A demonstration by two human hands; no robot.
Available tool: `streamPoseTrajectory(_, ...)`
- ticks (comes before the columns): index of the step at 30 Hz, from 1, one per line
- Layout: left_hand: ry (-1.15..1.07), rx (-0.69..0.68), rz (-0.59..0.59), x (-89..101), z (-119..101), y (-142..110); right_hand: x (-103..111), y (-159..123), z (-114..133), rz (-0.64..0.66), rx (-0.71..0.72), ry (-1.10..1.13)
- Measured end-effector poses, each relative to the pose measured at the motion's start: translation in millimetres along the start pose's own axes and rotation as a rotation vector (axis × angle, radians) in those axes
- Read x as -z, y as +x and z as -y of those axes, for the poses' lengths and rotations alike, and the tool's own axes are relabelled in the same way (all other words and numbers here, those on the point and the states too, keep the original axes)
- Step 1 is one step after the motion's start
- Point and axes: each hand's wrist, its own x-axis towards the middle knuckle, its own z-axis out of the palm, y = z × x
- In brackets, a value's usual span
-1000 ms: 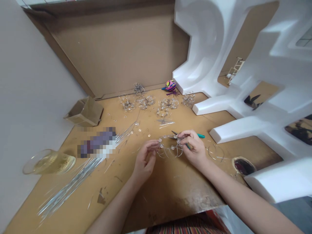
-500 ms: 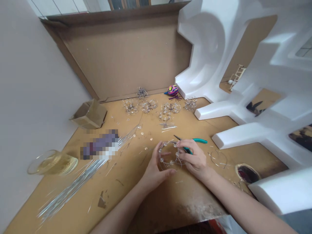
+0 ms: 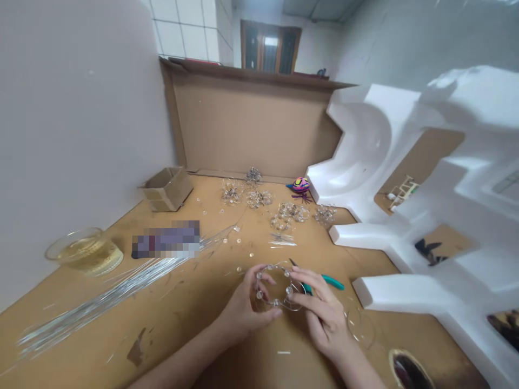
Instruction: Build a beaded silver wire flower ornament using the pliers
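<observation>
While the left hand (image 3: 249, 305) holds the beaded ring (image 3: 276, 303) between thumb and fingers, the right hand (image 3: 324, 308) grips its other side, fingertips narrow, over the table (image 3: 259, 364), pliers (image 3: 333, 282) just beyond!

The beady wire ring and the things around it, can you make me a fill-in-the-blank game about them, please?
The left hand holds a wire ring with clear, round ____.
The right hand partly hides the green-handled ____.
The long silver wires lie on the person's ____ side.
The small box is made of ____.
Missing words: beads; pliers; left; cardboard.
</observation>
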Motion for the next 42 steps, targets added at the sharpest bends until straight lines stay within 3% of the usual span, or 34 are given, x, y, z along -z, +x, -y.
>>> streamPoseTrajectory(4, 0.151, 0.015, -0.008, 6.3, -2.3, 0.3, 1.2, -3.9, -0.6, 0.038, -0.213, 0.023)
streamPoseTrajectory(7, 0.241, -0.014, 0.045, 5.5, -5.9, -2.4, -6.2, -8.7, -0.4, 0.182, -0.356, 0.050)
streamPoseTrajectory(10, 0.196, -0.042, 0.067, -0.8, -7.1, -6.6, -17.0, -13.7, -1.2, 0.263, -0.474, 0.239)
streamPoseTrajectory(13, 0.150, -0.081, 0.061, -6.4, -7.1, -10.4, -25.9, -16.7, 0.0, 0.209, -0.533, 0.469)
streamPoseTrajectory(17, 0.218, -0.101, 0.080, -11.5, -8.8, -13.3, -28.8, -15.3, 7.5, 0.082, -0.477, 0.522)
streamPoseTrajectory(24, 0.475, -0.112, 0.025, -21.7, -9.5, -14.7, -13.6, -7.7, 10.5, 0.026, -0.247, 0.113)
streamPoseTrajectory(29, 0.499, -0.103, 0.021, -20.1, -8.6, -14.7, -11.4, -8.5, 11.7, -0.030, -0.235, 0.032)
streamPoseTrajectory(32, 0.380, -0.069, 0.091, -19.7, -7.4, -13.7, -21.0, -8.2, 18.8, -0.062, -0.390, 0.126)
streamPoseTrajectory(37, 0.313, -0.056, 0.166, -17.1, -8.8, -10.8, -33.6, -2.7, 17.0, -0.157, -0.932, 0.541)
streamPoseTrajectory(42, 0.474, -0.218, 0.156, -16.4, -9.2, -11.7, -28.4, 4.5, 4.7, -0.326, -1.196, 0.889)
